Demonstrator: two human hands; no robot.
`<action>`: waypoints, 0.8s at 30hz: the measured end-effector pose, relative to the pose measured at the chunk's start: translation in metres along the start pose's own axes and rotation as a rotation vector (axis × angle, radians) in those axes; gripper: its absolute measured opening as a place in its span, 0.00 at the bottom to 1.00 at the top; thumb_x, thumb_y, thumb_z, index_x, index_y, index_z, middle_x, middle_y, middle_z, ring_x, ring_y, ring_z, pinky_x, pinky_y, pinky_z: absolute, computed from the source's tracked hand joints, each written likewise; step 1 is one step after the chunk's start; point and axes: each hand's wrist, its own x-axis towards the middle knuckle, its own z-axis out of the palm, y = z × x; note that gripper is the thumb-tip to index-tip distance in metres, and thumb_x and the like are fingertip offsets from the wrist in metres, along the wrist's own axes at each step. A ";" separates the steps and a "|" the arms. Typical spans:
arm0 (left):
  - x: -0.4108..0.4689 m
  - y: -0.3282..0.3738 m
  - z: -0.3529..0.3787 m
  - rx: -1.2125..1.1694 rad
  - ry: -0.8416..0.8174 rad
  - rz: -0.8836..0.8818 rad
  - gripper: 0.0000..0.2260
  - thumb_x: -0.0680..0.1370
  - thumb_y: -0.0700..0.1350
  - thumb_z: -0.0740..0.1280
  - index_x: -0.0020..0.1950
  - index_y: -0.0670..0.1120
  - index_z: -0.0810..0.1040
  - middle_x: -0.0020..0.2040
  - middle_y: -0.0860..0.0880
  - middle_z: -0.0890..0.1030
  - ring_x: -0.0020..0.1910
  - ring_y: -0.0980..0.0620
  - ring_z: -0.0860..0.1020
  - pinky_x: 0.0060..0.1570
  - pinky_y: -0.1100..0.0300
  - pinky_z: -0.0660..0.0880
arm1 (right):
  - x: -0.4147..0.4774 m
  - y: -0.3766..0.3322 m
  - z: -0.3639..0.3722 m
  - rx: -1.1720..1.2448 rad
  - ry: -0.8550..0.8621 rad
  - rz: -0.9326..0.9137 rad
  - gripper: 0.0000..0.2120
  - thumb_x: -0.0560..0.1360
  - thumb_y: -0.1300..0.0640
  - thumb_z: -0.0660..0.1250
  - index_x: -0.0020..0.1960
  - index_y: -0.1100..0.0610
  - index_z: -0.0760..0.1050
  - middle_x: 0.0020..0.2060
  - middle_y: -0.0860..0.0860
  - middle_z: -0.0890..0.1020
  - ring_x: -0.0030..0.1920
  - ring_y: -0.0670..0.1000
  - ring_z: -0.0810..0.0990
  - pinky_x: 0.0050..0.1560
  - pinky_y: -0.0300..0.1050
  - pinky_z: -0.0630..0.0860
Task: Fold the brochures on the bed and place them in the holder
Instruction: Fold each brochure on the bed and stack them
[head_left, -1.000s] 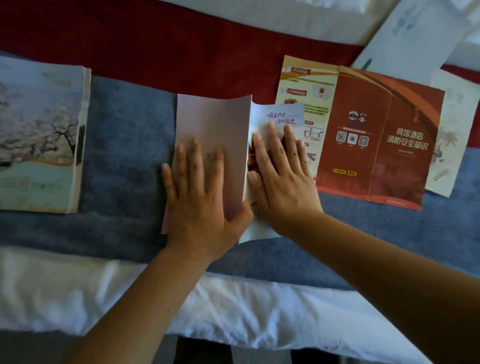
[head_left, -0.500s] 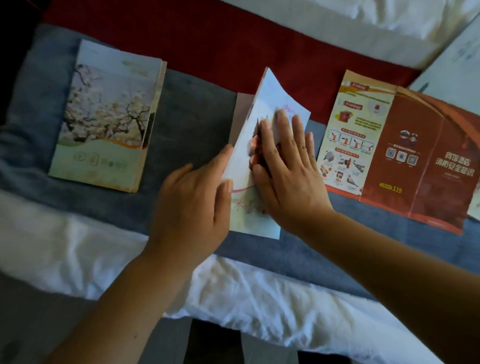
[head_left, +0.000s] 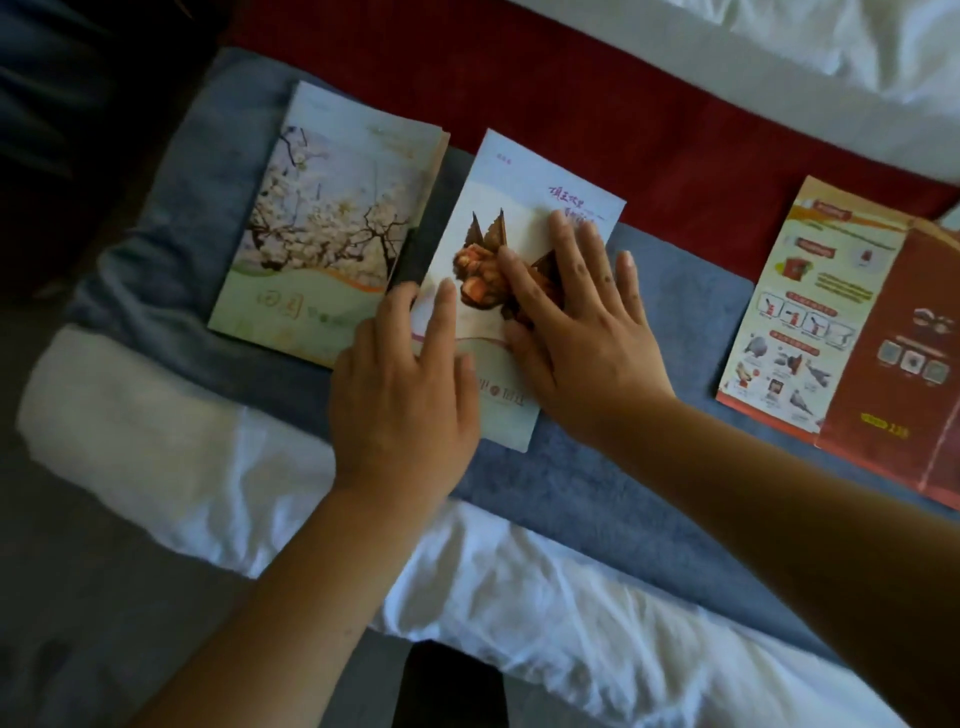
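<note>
A folded pale brochure (head_left: 511, 179) with a brown figure picture lies flat on the blue blanket (head_left: 670, 312). My right hand (head_left: 576, 322) presses on its middle with straight, spread fingers. My left hand (head_left: 402, 395) rests on the brochure's lower left edge, fingers extended. To the left lies a folded brochure stack with a blossom-tree cover (head_left: 327, 228). At the right an orange and red brochure (head_left: 852, 332) lies unfolded. No holder shows in this view.
A red bed runner (head_left: 623, 119) crosses behind the brochures, with white bedding (head_left: 857, 47) beyond it. A white sheet (head_left: 260, 488) covers the bed's near edge, and dark floor (head_left: 78, 649) lies below it.
The brochure's left panel, lifted by my left hand half a second ago, now lies folded flat over the rest. My right hand spread onto the cover. The view shifted left.
</note>
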 end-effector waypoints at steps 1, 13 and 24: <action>-0.004 0.003 0.002 0.021 -0.042 0.006 0.28 0.81 0.56 0.61 0.79 0.47 0.66 0.76 0.40 0.66 0.67 0.38 0.71 0.58 0.44 0.72 | 0.000 0.002 0.003 -0.004 -0.017 0.007 0.28 0.85 0.38 0.45 0.84 0.42 0.48 0.83 0.56 0.44 0.83 0.58 0.40 0.81 0.62 0.43; -0.023 0.029 0.019 -0.017 -0.120 -0.042 0.38 0.73 0.70 0.61 0.79 0.53 0.66 0.82 0.42 0.59 0.79 0.32 0.56 0.71 0.35 0.61 | 0.002 0.008 0.006 0.042 -0.008 -0.010 0.27 0.85 0.38 0.48 0.83 0.40 0.52 0.84 0.54 0.48 0.83 0.56 0.42 0.82 0.56 0.44; 0.007 -0.016 -0.009 -0.003 0.091 0.008 0.36 0.69 0.57 0.76 0.75 0.54 0.72 0.78 0.44 0.66 0.76 0.38 0.62 0.68 0.43 0.61 | 0.044 -0.040 0.003 0.182 0.004 -0.022 0.27 0.85 0.40 0.49 0.83 0.41 0.55 0.83 0.55 0.49 0.83 0.59 0.42 0.79 0.51 0.40</action>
